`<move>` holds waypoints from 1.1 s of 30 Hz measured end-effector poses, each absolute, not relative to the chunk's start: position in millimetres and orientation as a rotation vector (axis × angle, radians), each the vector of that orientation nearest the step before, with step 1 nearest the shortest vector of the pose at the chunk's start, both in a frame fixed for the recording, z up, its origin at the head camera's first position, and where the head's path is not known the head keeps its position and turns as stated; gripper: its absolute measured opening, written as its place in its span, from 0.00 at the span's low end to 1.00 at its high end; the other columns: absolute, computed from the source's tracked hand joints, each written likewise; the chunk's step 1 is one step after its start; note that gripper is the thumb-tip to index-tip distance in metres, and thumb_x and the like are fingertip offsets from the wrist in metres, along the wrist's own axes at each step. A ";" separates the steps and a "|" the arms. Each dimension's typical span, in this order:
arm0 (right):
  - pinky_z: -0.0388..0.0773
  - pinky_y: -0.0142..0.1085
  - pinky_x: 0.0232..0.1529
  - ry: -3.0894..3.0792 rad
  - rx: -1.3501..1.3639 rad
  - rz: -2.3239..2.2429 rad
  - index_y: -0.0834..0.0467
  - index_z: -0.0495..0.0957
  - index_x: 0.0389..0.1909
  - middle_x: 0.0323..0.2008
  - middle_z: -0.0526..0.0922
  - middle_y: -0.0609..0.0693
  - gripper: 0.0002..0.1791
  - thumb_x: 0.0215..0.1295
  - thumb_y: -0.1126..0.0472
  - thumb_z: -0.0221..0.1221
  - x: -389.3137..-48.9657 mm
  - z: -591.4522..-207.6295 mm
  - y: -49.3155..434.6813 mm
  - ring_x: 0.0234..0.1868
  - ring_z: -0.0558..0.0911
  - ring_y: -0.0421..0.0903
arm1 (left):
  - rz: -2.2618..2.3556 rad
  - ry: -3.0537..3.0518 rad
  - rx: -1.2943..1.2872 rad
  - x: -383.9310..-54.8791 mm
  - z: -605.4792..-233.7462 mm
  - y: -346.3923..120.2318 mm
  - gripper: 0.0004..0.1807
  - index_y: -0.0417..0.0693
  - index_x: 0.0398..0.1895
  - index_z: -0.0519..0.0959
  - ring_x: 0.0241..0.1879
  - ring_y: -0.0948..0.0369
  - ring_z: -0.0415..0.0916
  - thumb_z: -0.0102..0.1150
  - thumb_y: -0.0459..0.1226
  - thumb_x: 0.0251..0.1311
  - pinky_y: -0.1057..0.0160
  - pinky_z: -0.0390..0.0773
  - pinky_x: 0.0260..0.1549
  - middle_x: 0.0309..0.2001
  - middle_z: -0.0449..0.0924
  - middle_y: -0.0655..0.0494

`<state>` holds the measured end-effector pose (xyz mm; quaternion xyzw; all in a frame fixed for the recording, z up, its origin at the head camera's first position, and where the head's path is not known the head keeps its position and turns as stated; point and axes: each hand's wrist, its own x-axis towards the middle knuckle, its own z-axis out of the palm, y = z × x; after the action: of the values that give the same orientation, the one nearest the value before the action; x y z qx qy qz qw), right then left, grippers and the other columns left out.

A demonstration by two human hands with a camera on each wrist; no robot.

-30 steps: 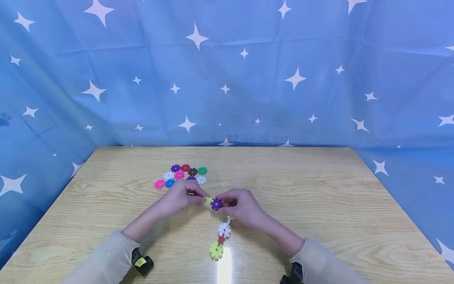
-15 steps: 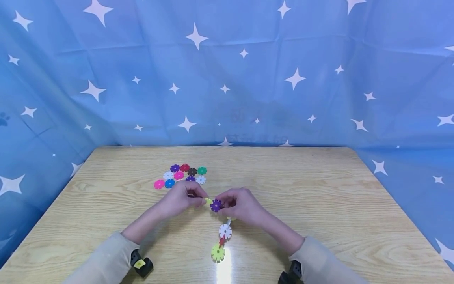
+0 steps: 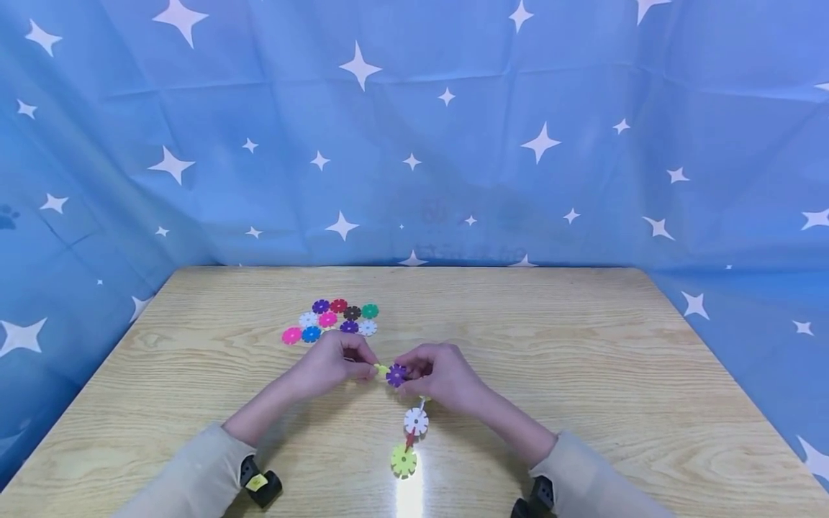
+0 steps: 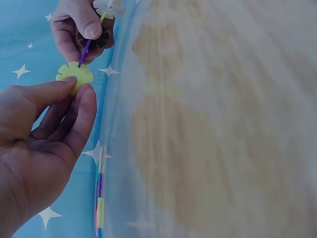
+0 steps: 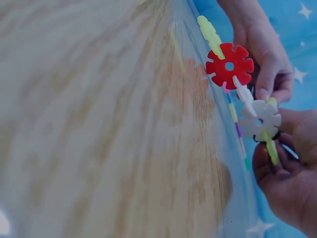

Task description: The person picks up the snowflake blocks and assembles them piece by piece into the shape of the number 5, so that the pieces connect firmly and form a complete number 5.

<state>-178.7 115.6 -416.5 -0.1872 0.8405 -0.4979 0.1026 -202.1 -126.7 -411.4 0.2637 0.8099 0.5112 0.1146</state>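
Note:
Thumb and fingers of my left hand [image 3: 332,365] pinch a yellow notched disc [image 4: 74,77]. A purple notched disc [image 3: 396,375] is slotted into it, edge-on in the left wrist view. My right hand [image 3: 447,378] grips the chain of interlocking discs just beyond the purple one, its thumb over a dark disc [image 4: 95,40]. From that hand the rest hangs toward the person: a white disc [image 3: 417,421], a red disc [image 5: 229,66] and a yellow end disc [image 3: 404,461]. Part of the chain is hidden by the right fingers.
Several loose notched discs lie flat beyond the left hand, among them a pink disc [image 3: 291,336], a blue disc [image 3: 311,334] and a green disc [image 3: 370,311]. A blue star-patterned cloth [image 3: 414,180] hangs behind the wooden table [image 3: 550,324].
The hanging end of the chain has swung slightly to the right. Both hands stay nearly in place, with the yellow and purple discs still held between them.

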 end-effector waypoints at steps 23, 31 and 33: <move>0.81 0.32 0.34 2.448 -0.669 -1.432 0.60 0.86 0.51 0.34 0.85 0.44 0.19 0.57 0.64 0.74 -180.7 -416.5 117.3 0.35 0.81 0.44 | 1.537 2.340 0.808 -201.2 -406.7 -129.4 0.04 0.39 0.32 0.87 0.32 0.57 0.86 0.68 0.24 0.60 0.62 0.85 0.34 0.30 0.87 0.53; 0.81 0.32 0.34 2.463 -0.699 -1.383 0.62 0.86 0.51 0.33 0.85 0.43 0.21 0.55 0.65 0.75 -179.3 -416.6 116.0 0.34 0.81 0.44 | 1.460 2.369 0.843 -198.9 -406.0 -129.7 0.05 0.41 0.32 0.88 0.31 0.60 0.85 0.68 0.24 0.59 0.64 0.84 0.32 0.30 0.87 0.57; 0.81 0.32 0.34 2.461 -0.690 -1.385 0.61 0.86 0.51 0.33 0.85 0.43 0.21 0.55 0.64 0.75 -179.7 -416.7 116.4 0.34 0.81 0.44 | 1.459 2.367 0.839 -199.0 -406.2 -129.2 0.05 0.42 0.32 0.88 0.31 0.59 0.84 0.68 0.25 0.59 0.64 0.83 0.32 0.30 0.86 0.57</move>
<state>-179.7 116.4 -416.7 -0.2358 0.8407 -0.4733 0.1172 -199.0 -129.2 -406.2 0.2868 0.8093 0.4989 0.1181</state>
